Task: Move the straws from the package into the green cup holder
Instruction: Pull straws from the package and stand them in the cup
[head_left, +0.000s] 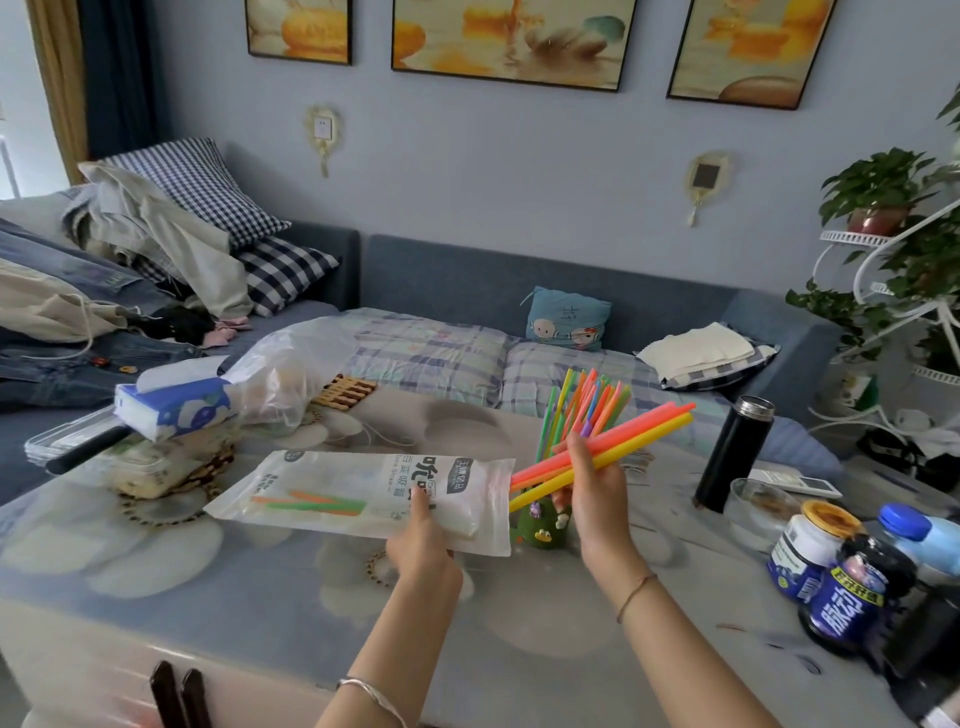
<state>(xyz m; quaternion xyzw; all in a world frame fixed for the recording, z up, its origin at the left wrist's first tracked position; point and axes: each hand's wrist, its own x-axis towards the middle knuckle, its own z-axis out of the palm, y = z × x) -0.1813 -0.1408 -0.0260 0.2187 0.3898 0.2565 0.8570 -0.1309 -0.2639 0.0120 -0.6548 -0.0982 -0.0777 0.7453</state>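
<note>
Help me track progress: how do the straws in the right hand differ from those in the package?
The held straws are outside, gripped by the right hand; the package straws lie inside the package. The held straws slant up to the right; the package straws lie nearly flat. The held straws are orange and yellow; the package straws orange and green. Both are bright.

The glossy table (260, 597) has a pale flower pattern. Near its middle stands the green cup holder (540, 527). To the right are a black flask (732, 452), a glass bowl (758, 512), an orange-lidded jar (808, 551) and a dark bottle (852, 597). At the far left lie a clear food box (150, 467) and a plastic bag (291, 369).
</note>
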